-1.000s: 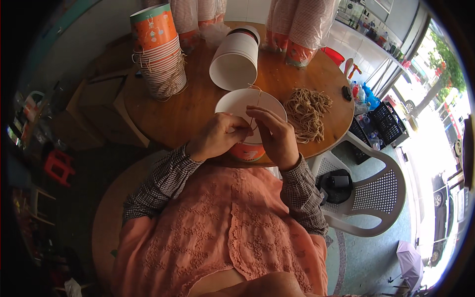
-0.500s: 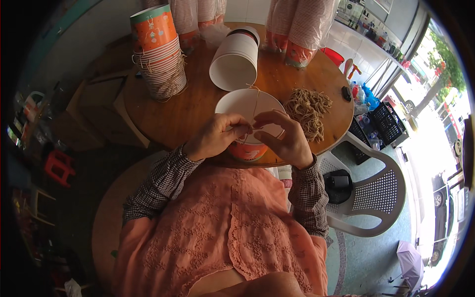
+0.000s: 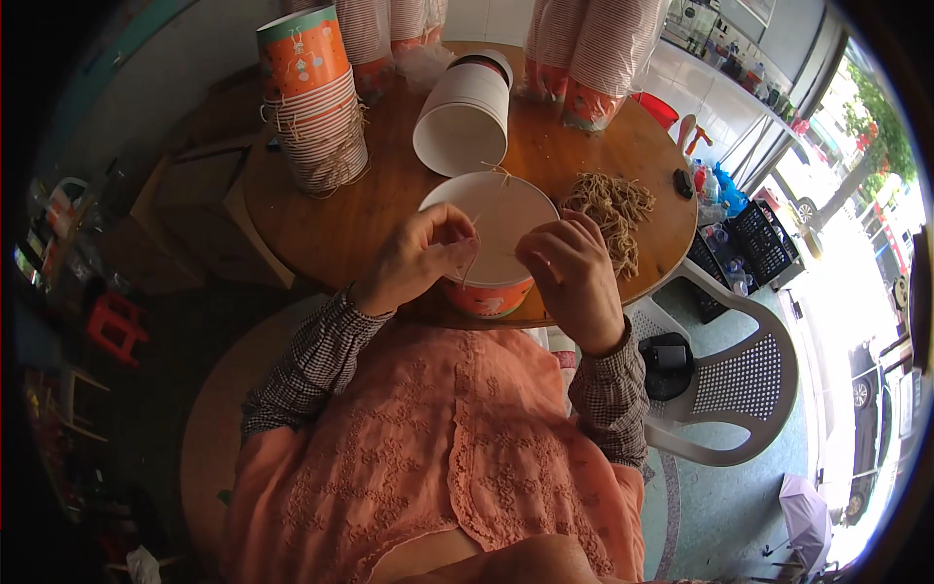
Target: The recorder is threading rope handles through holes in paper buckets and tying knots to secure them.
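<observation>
An orange paper bucket with a white inside (image 3: 498, 222) stands at the near edge of the round wooden table (image 3: 370, 209). My left hand (image 3: 416, 255) pinches a thin brown string (image 3: 471, 255) at the bucket's near rim. On the rim's right side my right hand (image 3: 572, 273) has its fingers curled in; whether it grips the string I cannot tell. A second bit of string (image 3: 499, 173) sticks up at the bucket's far rim.
A pile of brown strings (image 3: 613, 206) lies right of the bucket. A stack of white cups lies on its side (image 3: 465, 115) behind it. Upright bucket stacks stand at the left (image 3: 313, 97) and back right (image 3: 584, 58). A white plastic chair (image 3: 730, 375) stands to the right.
My hands have drawn apart along the bucket's near rim, the right one moving right. The string is now stretched down from my left fingers.
</observation>
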The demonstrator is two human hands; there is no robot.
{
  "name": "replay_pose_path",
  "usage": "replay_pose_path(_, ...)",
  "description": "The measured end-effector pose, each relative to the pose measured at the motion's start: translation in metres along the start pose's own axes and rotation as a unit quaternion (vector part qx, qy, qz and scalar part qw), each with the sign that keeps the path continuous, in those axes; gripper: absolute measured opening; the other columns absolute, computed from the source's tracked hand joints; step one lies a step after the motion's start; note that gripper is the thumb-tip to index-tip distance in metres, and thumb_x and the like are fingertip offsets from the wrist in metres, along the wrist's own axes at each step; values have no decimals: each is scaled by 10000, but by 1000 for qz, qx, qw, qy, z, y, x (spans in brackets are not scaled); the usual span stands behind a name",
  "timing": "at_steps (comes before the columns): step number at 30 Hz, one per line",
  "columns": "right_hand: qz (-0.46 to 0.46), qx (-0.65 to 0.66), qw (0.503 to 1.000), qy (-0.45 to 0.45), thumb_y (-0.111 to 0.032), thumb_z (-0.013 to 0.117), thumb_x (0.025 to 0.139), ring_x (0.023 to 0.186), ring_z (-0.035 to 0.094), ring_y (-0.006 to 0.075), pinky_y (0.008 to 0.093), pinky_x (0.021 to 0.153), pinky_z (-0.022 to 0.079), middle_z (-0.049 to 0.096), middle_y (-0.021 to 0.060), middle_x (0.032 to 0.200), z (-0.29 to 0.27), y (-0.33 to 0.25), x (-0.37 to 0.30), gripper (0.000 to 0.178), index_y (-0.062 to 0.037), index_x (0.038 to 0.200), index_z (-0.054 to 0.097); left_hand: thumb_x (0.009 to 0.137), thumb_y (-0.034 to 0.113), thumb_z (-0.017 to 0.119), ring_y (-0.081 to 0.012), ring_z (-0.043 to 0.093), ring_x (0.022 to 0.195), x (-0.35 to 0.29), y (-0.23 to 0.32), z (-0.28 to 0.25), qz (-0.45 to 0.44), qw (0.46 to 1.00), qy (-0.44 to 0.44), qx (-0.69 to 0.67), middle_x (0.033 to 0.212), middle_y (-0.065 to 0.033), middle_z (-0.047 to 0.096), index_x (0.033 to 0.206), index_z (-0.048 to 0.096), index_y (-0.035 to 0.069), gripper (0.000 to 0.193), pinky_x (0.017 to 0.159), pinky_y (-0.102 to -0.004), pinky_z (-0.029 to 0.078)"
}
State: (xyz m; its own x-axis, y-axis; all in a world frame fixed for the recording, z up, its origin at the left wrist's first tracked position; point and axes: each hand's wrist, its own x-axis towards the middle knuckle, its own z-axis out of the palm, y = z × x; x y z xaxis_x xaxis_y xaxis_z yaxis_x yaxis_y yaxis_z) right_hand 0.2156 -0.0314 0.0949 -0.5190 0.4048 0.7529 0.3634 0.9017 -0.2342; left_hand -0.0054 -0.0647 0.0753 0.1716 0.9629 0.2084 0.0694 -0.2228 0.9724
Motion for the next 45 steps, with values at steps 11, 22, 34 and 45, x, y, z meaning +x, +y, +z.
replay_pose_path(11,35,96,995,14,-21,703,748,890,596,277,374,849,481,593,90,933,10,-20,0,155,-62,892,660,903,32,596,-91,608,898,-9,3,18,38,994,-32,-97,971,-51,627,1132,520,-4,244,813,-233,498)
replay_pose_path(22,159,265,951,8,22,668,783,866,617,182,292,787,486,624,79,899,15,-12,-2,106,-3,885,653,878,55,653,-95,612,928,-7,-2,26,78,995,-25,-57,1000,-55,635,1215,470,9,386,870,-260,490)
replay_pose_path(34,56,88,994,26,5,665,768,834,600,270,352,745,493,606,94,885,-12,-8,-2,104,-37,858,632,898,106,648,-74,629,775,-3,-4,11,63,997,4,47,811,-34,656,930,632,-30,142,699,-214,519)
replay_pose_path(45,-15,83,996,16,-13,696,718,999,556,315,393,813,483,565,117,1087,8,-14,0,198,-81,901,662,928,129,598,-70,600,793,-1,3,14,42,998,-55,-16,877,-19,657,994,657,-16,170,731,-224,499)
